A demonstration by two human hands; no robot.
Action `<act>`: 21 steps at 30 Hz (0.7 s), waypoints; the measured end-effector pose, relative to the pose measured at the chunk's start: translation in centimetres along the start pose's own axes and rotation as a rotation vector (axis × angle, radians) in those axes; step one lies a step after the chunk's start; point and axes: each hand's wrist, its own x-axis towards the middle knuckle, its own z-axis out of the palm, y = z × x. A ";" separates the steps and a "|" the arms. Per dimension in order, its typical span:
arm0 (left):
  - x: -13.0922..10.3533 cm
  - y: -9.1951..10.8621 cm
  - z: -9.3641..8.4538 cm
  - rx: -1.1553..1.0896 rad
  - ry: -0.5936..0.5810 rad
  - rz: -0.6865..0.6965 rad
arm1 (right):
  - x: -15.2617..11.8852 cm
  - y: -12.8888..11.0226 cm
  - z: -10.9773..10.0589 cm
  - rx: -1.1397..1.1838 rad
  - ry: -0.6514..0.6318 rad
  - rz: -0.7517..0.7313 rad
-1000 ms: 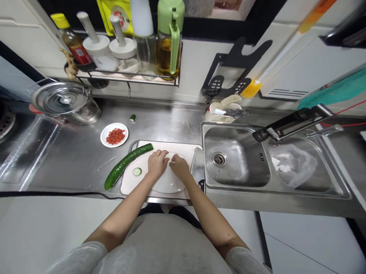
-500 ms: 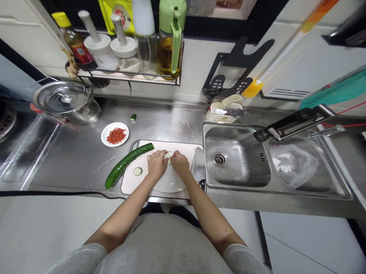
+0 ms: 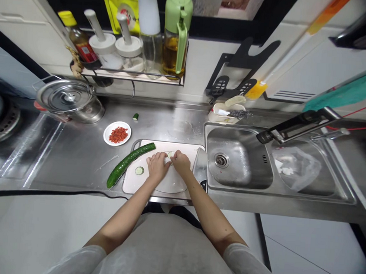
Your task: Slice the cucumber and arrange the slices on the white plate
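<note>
My left hand (image 3: 157, 167) is at the upper middle of the pale cutting board (image 3: 132, 185), its fingers curled beside a cucumber slice (image 3: 170, 155). My right hand (image 3: 180, 163) pinches at the right of that slice, close to the left fingertips. A whole-looking cucumber (image 3: 128, 162) lies slanted across the board's left edge. Another round cucumber slice (image 3: 139, 170) rests flat on the board between the cucumber and my left hand. To the right, a knife with a wide blade (image 3: 200, 165) lies over the board's right edge.
A white plate of red bits (image 3: 107, 137) and a cucumber end (image 3: 135, 116) are behind on the left. A lidded steel pot (image 3: 91, 110) stands further left. The double sink (image 3: 240, 157) is at the right, under a bottle rack's (image 3: 133, 77) wall.
The view has shifted slightly, so the counter items appear a little further right. My hands stay together at the slice, with small finger movements.
</note>
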 end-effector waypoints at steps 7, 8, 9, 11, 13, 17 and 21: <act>-0.4 0.3 -0.7 -0.014 -0.019 0.002 | 0.0 -0.2 -0.3 0.019 -0.003 0.009; -0.6 0.3 -1.0 -0.018 -0.020 0.000 | 0.0 -0.1 -0.4 0.032 0.003 0.015; -0.8 0.1 -1.3 -0.024 -0.016 0.001 | -0.1 0.1 -0.6 0.049 0.014 0.023; -1.4 -0.8 -2.3 -0.044 0.009 0.005 | -0.5 0.9 -1.1 0.093 0.053 0.043; -2.2 -2.4 -3.3 -0.073 0.045 0.006 | -1.1 2.1 -1.6 0.148 0.097 0.055; -4.3 -6.7 -4.8 -0.147 0.104 0.013 | -3.2 5.2 -2.0 0.232 0.173 0.022; -5.9 -10.2 -5.1 -0.115 0.115 -0.065 | -5.3 7.5 -2.2 0.307 0.221 0.012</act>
